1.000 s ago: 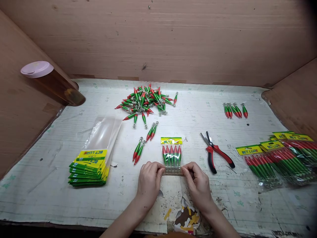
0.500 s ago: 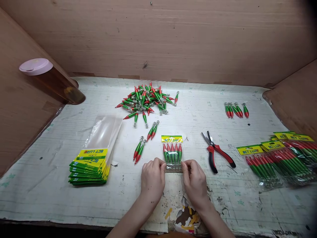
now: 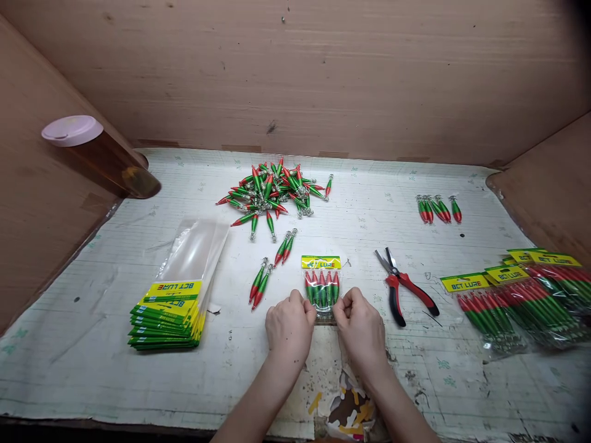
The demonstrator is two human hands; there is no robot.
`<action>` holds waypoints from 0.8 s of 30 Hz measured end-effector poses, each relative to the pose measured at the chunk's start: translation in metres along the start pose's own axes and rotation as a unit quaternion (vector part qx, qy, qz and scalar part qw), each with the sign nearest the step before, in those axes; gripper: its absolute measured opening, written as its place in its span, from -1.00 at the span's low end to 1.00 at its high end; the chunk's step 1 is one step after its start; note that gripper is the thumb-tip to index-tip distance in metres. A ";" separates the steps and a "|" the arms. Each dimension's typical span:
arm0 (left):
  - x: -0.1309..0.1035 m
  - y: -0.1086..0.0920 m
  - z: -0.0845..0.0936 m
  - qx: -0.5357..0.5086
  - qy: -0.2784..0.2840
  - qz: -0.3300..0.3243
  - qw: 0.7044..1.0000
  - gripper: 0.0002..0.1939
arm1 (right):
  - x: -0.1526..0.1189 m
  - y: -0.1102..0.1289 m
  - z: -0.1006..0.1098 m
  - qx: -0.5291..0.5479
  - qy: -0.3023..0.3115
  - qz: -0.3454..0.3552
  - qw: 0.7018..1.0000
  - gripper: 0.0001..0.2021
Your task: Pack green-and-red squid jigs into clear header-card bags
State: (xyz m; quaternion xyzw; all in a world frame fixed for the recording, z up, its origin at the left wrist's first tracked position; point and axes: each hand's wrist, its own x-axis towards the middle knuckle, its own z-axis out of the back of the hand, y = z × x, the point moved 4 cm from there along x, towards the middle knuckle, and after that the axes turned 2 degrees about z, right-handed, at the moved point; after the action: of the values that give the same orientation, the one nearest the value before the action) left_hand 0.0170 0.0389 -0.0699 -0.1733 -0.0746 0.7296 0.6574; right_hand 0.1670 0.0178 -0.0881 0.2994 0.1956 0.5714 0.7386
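A small clear bag of red and green fishing lures [image 3: 322, 286] lies flat on the table in front of me, its yellow and green header at the far end. My left hand [image 3: 290, 326] is closed at the bag's lower left corner, thumb and fingers pinched on its edge. At the lower right corner my right hand [image 3: 360, 320] pinches the bag in the same way. Inside the bag several lures lie side by side, red ends toward the header. Their hook ends are partly hidden near my fingers. Loose lures [image 3: 261, 286] lie left of the bag.
A heap of lures [image 3: 272, 191] lies at the back. Empty printed bags [image 3: 170, 314] are stacked at left, beside a tea-coloured bottle [image 3: 104, 160]. Red-handled pliers [image 3: 401, 286] and filled bags [image 3: 508, 301] lie right, with a lure row [image 3: 438, 209] behind. Board walls surround the table.
Both hands have slid slightly up along the bag's sides, with the fingers now over its lower corners. The header lies flatter with less glare. The whole view has shifted slightly.
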 end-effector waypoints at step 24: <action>-0.003 -0.016 0.016 -0.520 0.229 0.067 0.820 -0.41 | 0.029 -0.047 0.132 0.171 -0.122 0.010 0.978 -0.65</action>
State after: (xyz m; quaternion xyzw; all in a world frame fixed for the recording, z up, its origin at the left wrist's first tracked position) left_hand 0.0268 0.0395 -0.0486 -0.6560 -0.2791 0.5635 0.4174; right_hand 0.2922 0.0091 -0.0196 0.4904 0.1959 0.4964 0.6890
